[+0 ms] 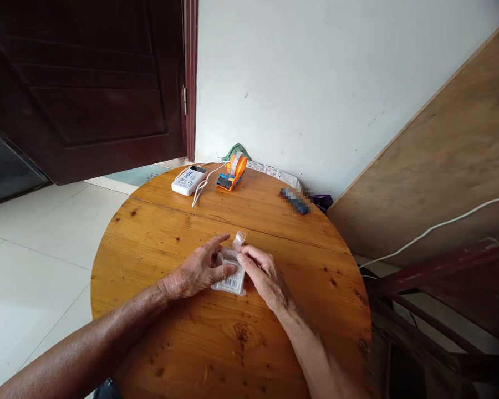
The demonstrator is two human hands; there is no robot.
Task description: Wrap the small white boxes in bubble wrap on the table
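A small flat box wrapped in bubble wrap (232,284), with a barcode label showing through, lies on the round wooden table in front of me. My left hand (202,270) grips its left side, the thumb pressing on top and the index finger stretched out beyond the far edge. At the upper right corner, my right hand (266,272) pinches with thumb and forefinger at a strip of clear tape (239,239) that sticks up past the far edge. The part of the strip under the right fingertips is hidden.
Toward the back of the wooden table (149,249) stand an orange and blue tape dispenser (233,173) and a white device (188,180) with a white cable (202,188). A dark, blurred-out long object (295,200) lies at the back right. Wall and door are behind.
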